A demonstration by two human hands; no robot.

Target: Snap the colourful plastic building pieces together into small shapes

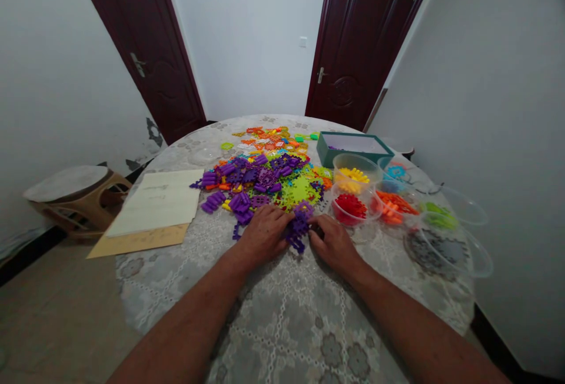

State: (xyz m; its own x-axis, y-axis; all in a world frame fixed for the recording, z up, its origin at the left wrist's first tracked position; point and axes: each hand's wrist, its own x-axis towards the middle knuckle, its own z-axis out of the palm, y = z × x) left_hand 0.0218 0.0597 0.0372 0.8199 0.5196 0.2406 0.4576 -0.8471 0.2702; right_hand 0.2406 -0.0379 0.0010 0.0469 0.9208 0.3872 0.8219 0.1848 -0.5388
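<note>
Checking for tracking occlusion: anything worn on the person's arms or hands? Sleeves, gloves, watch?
Nothing worn shows. The left forearm and right forearm are bare as far as the head view reaches, with no sleeve, cuff or watch. The left hand and right hand are ungloved, with no bracelet visible. Rings can't be ruled out at this resolution.

The purple building pieces (299, 226) at the near edge of the pile looked like smooth, glossy plastic. The bowls (348, 160) to the right were clear, shiny plastic. The tablecloth (300, 337) had a faint sheen, the paper sheets (154, 203) at left looked matt, and the far doors (362, 37) were glossy dark wood with metal handles (322, 75).
</note>
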